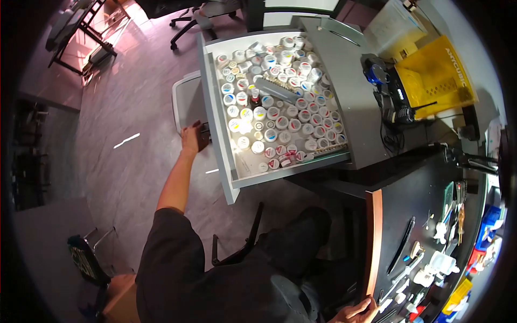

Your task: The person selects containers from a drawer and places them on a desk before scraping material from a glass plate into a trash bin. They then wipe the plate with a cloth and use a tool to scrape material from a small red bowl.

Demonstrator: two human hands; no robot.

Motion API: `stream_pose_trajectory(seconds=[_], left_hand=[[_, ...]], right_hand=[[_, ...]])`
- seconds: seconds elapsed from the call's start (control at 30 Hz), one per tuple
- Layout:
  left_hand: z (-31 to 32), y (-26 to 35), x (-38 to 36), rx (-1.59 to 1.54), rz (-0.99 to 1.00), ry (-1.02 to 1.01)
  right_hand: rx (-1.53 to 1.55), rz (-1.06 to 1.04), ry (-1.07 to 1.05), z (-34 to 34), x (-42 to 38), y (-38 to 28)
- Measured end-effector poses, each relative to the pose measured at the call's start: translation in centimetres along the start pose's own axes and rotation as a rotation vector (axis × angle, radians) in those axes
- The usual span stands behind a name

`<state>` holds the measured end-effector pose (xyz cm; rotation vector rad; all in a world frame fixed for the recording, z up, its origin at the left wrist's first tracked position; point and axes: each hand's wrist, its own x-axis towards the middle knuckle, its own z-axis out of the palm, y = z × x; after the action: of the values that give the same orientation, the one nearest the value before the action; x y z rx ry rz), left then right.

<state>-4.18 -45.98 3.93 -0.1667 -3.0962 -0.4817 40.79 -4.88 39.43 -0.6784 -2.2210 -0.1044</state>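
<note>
My left hand (190,138) reaches out to the front of a pulled-out grey drawer (219,116). Its fingers are curled at the dark drawer handle (204,132). Inside the drawer stand many small white jars (294,125) with coloured lid labels, closely packed. A grey strip with a row of small tabs (277,90) lies across them, near a small dark bottle (254,98). At the bottom edge, my right hand (356,311) is beside the brown edge of the workbench (373,242). Its fingers are bent together, and whatever they may hold is too small to make out.
Pens, white pieces and tools lie on the dark workbench (431,199) to the right. On the grey cabinet top (344,70) are a yellow bin (439,75), a black radio (401,105) and cables. A grey waste bin (186,102) stands behind the drawer front; an office chair (188,27) is beyond.
</note>
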Motion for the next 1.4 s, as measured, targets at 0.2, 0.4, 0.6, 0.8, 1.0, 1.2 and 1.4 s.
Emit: stream_pose_trajectory(seconds=[0.2, 0.4, 0.6, 0.8, 1.0, 1.2, 1.4], left_hand=[[1.9, 1.0, -2.0, 0.081, -0.103, -0.058], [0.5, -1.0, -1.9, 0.329, -0.034, -0.231], [-4.5, -4.7, -3.0, 0.441, -0.340, -0.430], [-6.4, -9.1, -3.8, 0.153, -0.642, -0.425], [-3.9, -7.6, -4.5, -0.345, -0.343, 0.012], [-11.1, 13.5, -10.5, -0.864, -0.267, 0.039], [-9.5, 17.3, -12.8, -0.723, -0.202, 0.111]], right_hand=[[-0.039, -0.033, 0.047, 0.4, -0.8, 1.0], [0.006, -0.065, 0.061, 0.6, -0.1, 0.4], [0.051, -0.040, -0.038, -0.1, -2.1, 2.3], [0.042, -0.008, -0.082, -0.6, -2.2, 2.3], [0.052, 0.019, -0.120, -0.8, -2.3, 3.0], [0.151, -0.024, -0.068, -0.7, -1.7, 2.5], [0.284, -0.013, -0.170, -1.8, -1.8, 3.3]])
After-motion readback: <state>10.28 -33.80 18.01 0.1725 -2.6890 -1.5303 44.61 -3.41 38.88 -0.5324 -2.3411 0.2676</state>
